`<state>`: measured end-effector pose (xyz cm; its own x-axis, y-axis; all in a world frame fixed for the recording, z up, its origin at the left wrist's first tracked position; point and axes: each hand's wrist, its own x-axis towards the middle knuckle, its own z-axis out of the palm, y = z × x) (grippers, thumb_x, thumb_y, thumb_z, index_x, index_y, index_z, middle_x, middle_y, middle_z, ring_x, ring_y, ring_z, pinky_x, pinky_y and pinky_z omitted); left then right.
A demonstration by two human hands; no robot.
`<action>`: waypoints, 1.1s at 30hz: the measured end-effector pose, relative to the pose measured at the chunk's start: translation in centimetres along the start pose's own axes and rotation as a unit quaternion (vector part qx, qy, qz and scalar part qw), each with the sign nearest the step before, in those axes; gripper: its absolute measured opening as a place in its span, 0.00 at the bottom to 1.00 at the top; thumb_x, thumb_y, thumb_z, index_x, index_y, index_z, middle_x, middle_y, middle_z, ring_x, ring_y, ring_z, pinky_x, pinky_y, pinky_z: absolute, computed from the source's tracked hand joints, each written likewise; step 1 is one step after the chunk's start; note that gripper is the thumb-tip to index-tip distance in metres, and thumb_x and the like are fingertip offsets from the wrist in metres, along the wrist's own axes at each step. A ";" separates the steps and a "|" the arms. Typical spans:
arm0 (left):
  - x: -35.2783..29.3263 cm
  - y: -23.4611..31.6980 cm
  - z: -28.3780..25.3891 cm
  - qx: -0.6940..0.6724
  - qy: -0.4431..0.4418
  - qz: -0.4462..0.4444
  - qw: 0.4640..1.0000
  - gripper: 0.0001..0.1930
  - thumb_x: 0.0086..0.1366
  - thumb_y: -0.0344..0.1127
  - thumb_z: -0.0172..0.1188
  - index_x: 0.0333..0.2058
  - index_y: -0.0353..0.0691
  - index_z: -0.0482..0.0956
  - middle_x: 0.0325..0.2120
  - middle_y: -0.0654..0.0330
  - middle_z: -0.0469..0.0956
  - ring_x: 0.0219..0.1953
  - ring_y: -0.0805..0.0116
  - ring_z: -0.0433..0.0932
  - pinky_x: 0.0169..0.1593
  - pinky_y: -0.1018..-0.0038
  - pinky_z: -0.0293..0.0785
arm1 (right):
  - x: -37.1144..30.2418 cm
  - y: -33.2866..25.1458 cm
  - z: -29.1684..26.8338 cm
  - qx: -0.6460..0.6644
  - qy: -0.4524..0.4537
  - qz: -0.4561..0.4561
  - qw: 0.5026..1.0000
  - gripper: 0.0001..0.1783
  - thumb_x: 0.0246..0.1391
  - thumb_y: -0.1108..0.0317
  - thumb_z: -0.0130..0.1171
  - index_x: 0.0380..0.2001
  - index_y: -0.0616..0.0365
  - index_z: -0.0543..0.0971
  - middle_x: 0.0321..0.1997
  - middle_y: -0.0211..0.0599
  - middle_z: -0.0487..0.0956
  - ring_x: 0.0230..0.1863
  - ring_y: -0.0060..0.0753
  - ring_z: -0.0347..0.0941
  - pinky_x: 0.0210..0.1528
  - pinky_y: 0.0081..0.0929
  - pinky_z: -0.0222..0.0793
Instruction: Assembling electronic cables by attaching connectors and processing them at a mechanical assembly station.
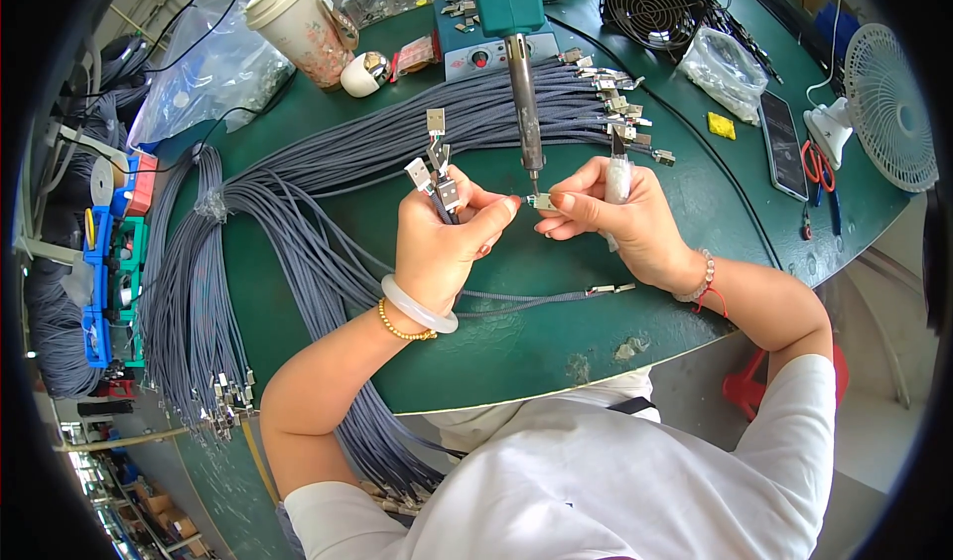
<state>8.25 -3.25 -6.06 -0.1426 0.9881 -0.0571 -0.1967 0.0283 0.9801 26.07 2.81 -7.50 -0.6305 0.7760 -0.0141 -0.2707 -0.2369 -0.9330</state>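
Note:
My left hand (442, 227) is closed around several grey braided USB cables, whose metal USB plugs (448, 195) stick up above the fist. Its thumb and forefinger pinch close to a small USB plug (542, 202) with greenish wire ends. My right hand (625, 212) grips that plug between thumb and forefinger. Tucked in the same hand is a knife (618, 178) with a white wrapped handle and a dark blade pointing up. The tip of a fixed soldering iron (526, 113) comes down right at the plug, just between my hands; whether it touches is too small to tell.
A thick bundle of grey cables (397, 123) lies behind and left of my hands. A single cable end (608, 289) lies in front. Around stand a lidded cup (303, 34), a phone (783, 145), red-handled scissors (818, 166), a white fan (890, 108) and small parts bins (96, 282).

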 end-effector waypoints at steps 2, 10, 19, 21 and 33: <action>0.0 0.0 0.0 0.000 -0.001 0.000 1.000 0.19 0.50 0.22 0.60 0.19 0.46 0.55 0.19 0.60 0.72 0.13 0.83 0.61 0.15 0.85 0.54 | 0.0 0.0 0.0 -0.002 0.002 -0.001 1.000 0.07 0.50 0.73 0.55 0.29 0.67 0.72 0.30 0.43 0.77 0.31 0.34 0.77 0.35 0.24 0.75; 0.1 0.2 0.1 0.002 -0.002 -0.012 1.000 0.19 0.51 0.22 0.59 0.19 0.47 0.55 0.19 0.61 0.72 0.14 0.83 0.61 0.16 0.86 0.53 | 0.1 0.0 -0.1 -0.005 0.006 0.005 1.000 0.07 0.50 0.72 0.55 0.29 0.67 0.72 0.30 0.43 0.77 0.31 0.34 0.77 0.35 0.23 0.75; 0.7 -0.5 -0.2 -0.046 -0.014 -0.083 0.995 0.18 0.51 0.23 0.60 0.19 0.46 0.57 0.19 0.60 0.72 0.15 0.82 0.63 0.17 0.85 0.55 | 0.7 0.6 -1.5 -0.333 0.004 -0.051 0.941 0.09 0.49 0.75 0.56 0.35 0.65 0.74 0.28 0.35 0.76 0.27 0.24 0.74 0.29 0.20 0.72; 0.6 -0.7 -0.4 -0.056 -0.013 -0.096 0.994 0.17 0.50 0.22 0.60 0.19 0.45 0.57 0.19 0.59 0.73 0.16 0.81 0.64 0.17 0.85 0.56 | 0.7 1.1 -1.7 -0.387 -0.007 -0.140 0.911 0.10 0.48 0.75 0.56 0.36 0.64 0.74 0.28 0.35 0.76 0.27 0.25 0.74 0.28 0.20 0.71; 0.7 -1.9 -0.5 -0.041 -0.038 -0.120 0.991 0.18 0.50 0.22 0.60 0.18 0.45 0.57 0.19 0.58 0.74 0.16 0.82 0.64 0.17 0.86 0.55 | 0.9 1.6 -2.5 -0.616 -0.095 -0.411 0.665 0.19 0.37 0.78 0.61 0.38 0.61 0.74 0.25 0.36 0.74 0.24 0.32 0.73 0.24 0.23 0.70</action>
<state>8.00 -2.72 -8.02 -0.0087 0.9630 -0.2693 -0.2955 0.2548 0.9207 26.89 4.58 -9.87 -0.7500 0.2315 0.6196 0.1465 0.9716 -0.1857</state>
